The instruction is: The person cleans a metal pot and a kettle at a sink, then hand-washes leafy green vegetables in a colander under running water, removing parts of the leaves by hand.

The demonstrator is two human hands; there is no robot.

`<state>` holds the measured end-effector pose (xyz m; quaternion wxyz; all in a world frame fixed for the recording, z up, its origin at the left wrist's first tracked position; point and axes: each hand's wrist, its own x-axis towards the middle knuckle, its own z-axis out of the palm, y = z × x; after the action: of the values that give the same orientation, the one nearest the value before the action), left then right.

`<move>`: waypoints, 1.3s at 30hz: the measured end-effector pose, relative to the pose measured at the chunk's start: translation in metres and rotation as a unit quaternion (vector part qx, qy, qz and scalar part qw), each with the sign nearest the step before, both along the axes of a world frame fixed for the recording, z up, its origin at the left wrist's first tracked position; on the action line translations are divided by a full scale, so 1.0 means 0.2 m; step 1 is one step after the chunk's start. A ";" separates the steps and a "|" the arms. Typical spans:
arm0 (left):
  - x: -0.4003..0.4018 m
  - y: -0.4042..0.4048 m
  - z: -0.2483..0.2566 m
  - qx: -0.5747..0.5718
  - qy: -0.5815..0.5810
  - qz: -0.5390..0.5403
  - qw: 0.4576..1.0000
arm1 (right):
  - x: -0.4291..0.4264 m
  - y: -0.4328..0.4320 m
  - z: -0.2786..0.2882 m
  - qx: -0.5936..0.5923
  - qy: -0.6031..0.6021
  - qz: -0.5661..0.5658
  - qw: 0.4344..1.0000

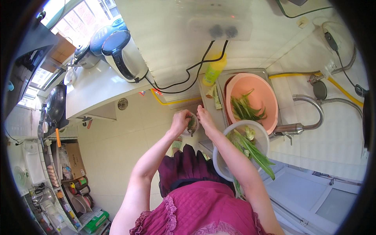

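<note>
My left hand [181, 121] is over a small round bin [195, 129], its fingers bent at some dark green scraps at the bin's rim; whether they grip any is unclear. My right hand [204, 117] is just right of the bin, fingers extended and nothing visible in it. A white mesh colander [220, 164] with long leafy greens [255, 151] lies partly under my right forearm. Beyond it, a pink plastic basin [265, 97] in the sink holds more green leaves [245, 110]. Cut vegetable stalks [216, 95] lie on the sink's left ledge.
A yellow bottle [213, 70] stands behind the stalks, near hanging black cables [188, 72]. The metal faucet [317, 117] is right of the basin. An electric kettle [123, 55] and a pot [88, 57] stand on the left counter [108, 91]. Shelves with goods are at lower left.
</note>
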<state>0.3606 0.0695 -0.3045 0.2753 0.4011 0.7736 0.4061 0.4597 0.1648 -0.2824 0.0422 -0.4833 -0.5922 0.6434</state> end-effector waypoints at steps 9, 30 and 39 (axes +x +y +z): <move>-0.06 -0.05 -0.38 -0.101 -0.022 -0.014 0.995 | 0.02 0.01 0.09 -0.010 0.012 0.026 1.000; 0.72 0.11 0.44 0.072 -0.081 -0.383 0.918 | 1.32 -0.05 0.47 0.505 -0.300 0.104 0.803; 0.75 0.16 0.30 0.113 0.235 -0.432 0.863 | 1.37 -0.31 0.37 0.450 -0.384 0.174 0.787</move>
<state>0.5096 0.1024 -0.2446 0.1860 0.8073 0.5133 0.2242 0.7340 0.1031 -0.2080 -0.0886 -0.5056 -0.8560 0.0618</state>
